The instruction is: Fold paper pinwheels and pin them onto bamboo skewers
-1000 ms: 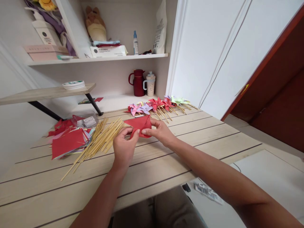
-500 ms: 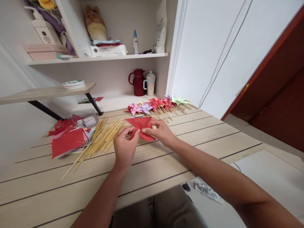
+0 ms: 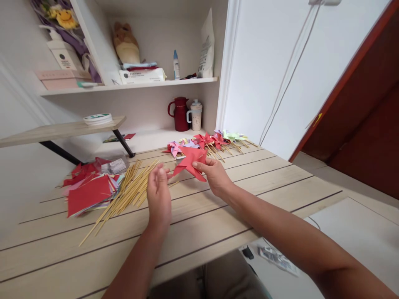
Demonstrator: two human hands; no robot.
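Above the table a red paper pinwheel (image 3: 189, 162) has its blades folded toward the middle. My right hand (image 3: 213, 172) pinches it at the centre, thumb on top and fingers behind. Just left of it is my left hand (image 3: 159, 191), fingers apart and holding nothing, with the fingertips close to the pinwheel's left blade. Thin bamboo sticks (image 3: 132, 189) lie in a loose pile left of my left hand. Past them is a stack of coloured paper squares (image 3: 89, 195) with a red one on top. Finished pinwheels on sticks (image 3: 204, 140) lie in a row behind the held one.
A small raised shelf (image 3: 62, 132) on black legs stands at the left back. Behind the table, a dark red jug (image 3: 181, 114) stands beside a speckled cup (image 3: 196, 116). A clear plastic box (image 3: 116, 164) sits behind the paper stack.
My left hand has let go of the red paper and opened, moving slightly left. The pinwheel's blades now show folded in, held by my right hand alone. The view has tilted up a little.
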